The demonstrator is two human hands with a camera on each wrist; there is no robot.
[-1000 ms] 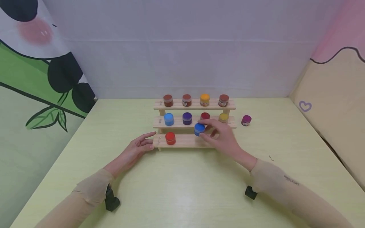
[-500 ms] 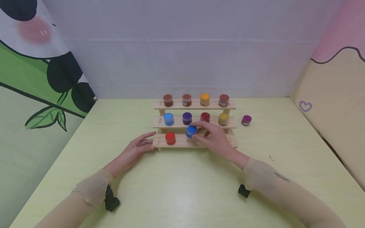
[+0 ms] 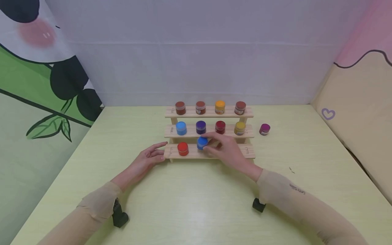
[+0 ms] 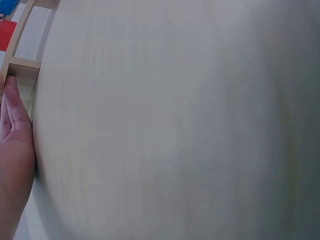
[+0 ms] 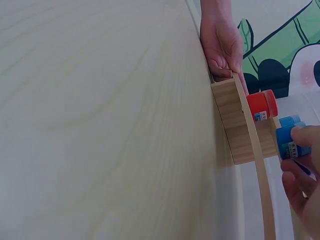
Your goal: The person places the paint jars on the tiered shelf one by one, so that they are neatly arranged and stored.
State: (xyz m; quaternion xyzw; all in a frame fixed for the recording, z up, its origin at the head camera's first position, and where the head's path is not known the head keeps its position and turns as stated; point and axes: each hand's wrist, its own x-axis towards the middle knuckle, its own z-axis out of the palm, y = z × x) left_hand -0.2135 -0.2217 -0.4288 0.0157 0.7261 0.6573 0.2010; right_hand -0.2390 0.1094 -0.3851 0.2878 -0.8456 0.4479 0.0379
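A three-tier wooden rack (image 3: pixel 211 156) stands on the table. My right hand (image 3: pixel 226 149) pinches a blue paint jar (image 3: pixel 202 143) between thumb and fingers at the bottom tier; in the right wrist view the same blue jar (image 5: pixel 289 142) shows a white label. Whether its base touches the board I cannot tell. To its left on that tier sits a red paint jar (image 3: pixel 183 149). My left hand (image 3: pixel 147 159) rests against the rack's left end with fingers nearly straight. In the left wrist view those fingers (image 4: pixel 16 107) touch the wooden end.
On the middle tier are a light blue jar (image 3: pixel 181 128), a purple jar (image 3: pixel 200 127), a dark red jar (image 3: pixel 220 127) and a yellow jar (image 3: pixel 240 128). Brown jars and an orange jar (image 3: pixel 219 107) line the top. A magenta jar (image 3: pixel 264 129) stands right of the rack.
My right hand has carried the blue jar leftward along the bottom tier, closer to the red jar, uncovering the yellow and dark red jars. The left hand has stayed at the rack's end.
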